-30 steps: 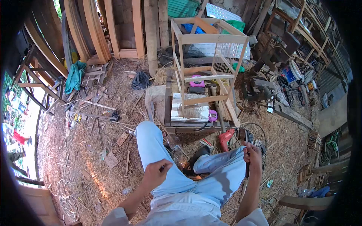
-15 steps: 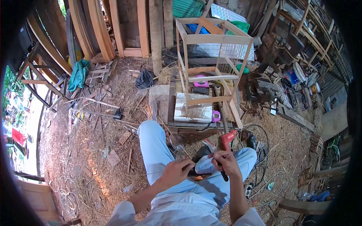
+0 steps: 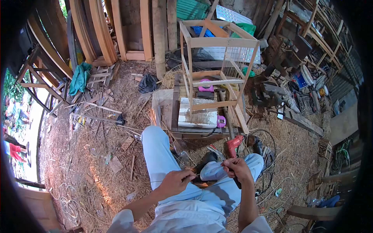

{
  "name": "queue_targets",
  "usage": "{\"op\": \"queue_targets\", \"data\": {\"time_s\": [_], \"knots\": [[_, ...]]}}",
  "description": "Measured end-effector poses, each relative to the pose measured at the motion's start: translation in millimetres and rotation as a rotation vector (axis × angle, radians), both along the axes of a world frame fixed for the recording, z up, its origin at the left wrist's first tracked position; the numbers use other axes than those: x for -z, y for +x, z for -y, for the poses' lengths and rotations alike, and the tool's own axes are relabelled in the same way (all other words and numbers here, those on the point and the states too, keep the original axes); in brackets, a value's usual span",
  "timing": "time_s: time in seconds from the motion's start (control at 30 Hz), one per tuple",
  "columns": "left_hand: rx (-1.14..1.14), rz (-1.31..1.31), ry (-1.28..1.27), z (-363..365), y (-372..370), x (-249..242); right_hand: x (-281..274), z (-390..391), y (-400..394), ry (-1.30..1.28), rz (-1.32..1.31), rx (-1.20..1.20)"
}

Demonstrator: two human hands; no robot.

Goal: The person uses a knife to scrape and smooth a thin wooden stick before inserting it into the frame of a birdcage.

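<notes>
My left hand [image 3: 177, 182] is closed in a pinch over my lap, on a thin strand that runs out to its left. Over the other thigh, my right hand [image 3: 237, 170] wraps round a dark-handled tool [image 3: 236, 182], most of it hidden by the fingers. Just beyond that hand lies a red power drill [image 3: 234, 146]. A wooden frame [image 3: 221, 42] with strands strung across one side stands on a low wooden platform [image 3: 194, 132]. On the platform are a white block [image 3: 198, 113] and pink tape measures [image 3: 221, 121].
Wood shavings and scraps cover the ground [image 3: 108, 155]. Curved timber pieces [image 3: 101, 33] lean at the back left. A coiled cable [image 3: 70, 206] lies at the lower left. Black cords and tools [image 3: 268, 155] are right of the drill. A person in red [image 3: 15, 149] is outside, far left.
My left hand has moved slightly left and down, away from my right hand. My right hand has shifted slightly right and down. The view has shifted slightly.
</notes>
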State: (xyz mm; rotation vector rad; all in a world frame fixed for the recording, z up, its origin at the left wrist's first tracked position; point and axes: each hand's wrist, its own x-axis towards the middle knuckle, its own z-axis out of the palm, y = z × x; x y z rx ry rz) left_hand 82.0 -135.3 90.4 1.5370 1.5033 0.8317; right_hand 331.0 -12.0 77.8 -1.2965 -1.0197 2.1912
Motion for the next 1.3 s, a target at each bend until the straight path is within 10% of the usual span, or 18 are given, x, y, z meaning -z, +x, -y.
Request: {"op": "queue_targets", "data": {"time_s": [0.43,0.5,0.6,0.83,1.3], "knots": [[-0.062,-0.06,0.048,6,-24,-16,4,-18,-3,0.063,0.113,0.02],[-0.178,-0.065,0.042,9,-41,-20,45,-41,33,0.569,0.501,0.343],[-0.464,0.019,0.141,9,-91,-19,-20,-69,73,0.31,0.293,0.531],[-0.507,0.687,0.135,-49,-66,-42,-59,-33,-21,0.646,0.217,0.216],[-0.479,0.428,0.221,-62,-43,-43,-64,-17,-112,0.475,-0.116,0.083]]}}
